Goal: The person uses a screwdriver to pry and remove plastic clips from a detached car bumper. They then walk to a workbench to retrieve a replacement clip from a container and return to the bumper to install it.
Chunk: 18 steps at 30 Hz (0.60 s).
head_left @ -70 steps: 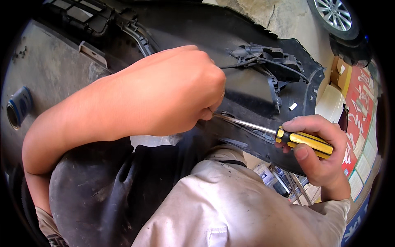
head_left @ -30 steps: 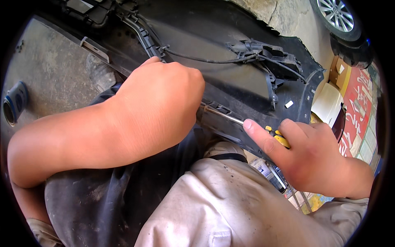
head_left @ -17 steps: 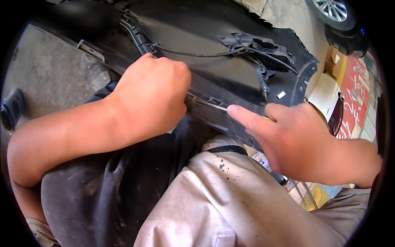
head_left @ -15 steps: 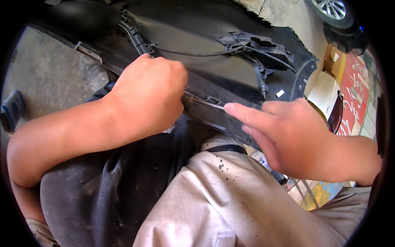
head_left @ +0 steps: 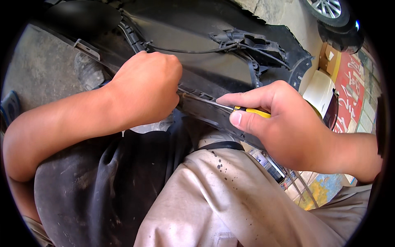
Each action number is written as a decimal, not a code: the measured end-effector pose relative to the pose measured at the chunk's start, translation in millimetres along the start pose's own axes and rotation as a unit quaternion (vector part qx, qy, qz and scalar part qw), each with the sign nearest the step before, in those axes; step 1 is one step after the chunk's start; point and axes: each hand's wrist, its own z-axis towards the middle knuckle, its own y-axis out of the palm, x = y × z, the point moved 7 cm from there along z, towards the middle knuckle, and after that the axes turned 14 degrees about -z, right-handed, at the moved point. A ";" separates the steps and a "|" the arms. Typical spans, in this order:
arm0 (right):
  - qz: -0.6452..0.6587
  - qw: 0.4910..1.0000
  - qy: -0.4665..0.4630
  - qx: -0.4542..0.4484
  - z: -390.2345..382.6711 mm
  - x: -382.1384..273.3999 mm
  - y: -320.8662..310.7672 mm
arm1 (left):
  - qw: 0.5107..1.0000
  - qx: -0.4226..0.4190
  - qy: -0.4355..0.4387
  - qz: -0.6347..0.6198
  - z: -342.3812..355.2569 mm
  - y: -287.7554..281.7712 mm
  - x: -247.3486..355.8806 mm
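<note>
Gripping: right hand (head_left: 284, 121) pinches the screwdriver (head_left: 253, 111) by its yellow handle.
Left hand (head_left: 148, 84): curled near its tip (what it pinches, cannot tell).
Panel (head_left: 205, 68): black, beneath both hands.

Black panel (head_left: 187, 31): cable (head_left: 193, 52), bracket (head_left: 260, 44) on top. Grey floor (head_left: 43, 68): dusty shoe (head_left: 88, 71).
</note>
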 end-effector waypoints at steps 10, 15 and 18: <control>0.200 0.951 0.184 -0.145 1.5 -1.2 6.2 | 0.998 -0.052 0.021 -0.032 3.6 -1.3 -0.4; 0.207 0.946 0.209 -0.139 -7.7 -0.7 5.9 | 0.999 -0.032 0.029 -0.027 -7.1 -30.3 13.3; 0.199 0.951 0.192 -0.139 -5.8 -3.0 8.6 | 0.966 0.006 0.211 -0.151 -5.7 -25.5 26.9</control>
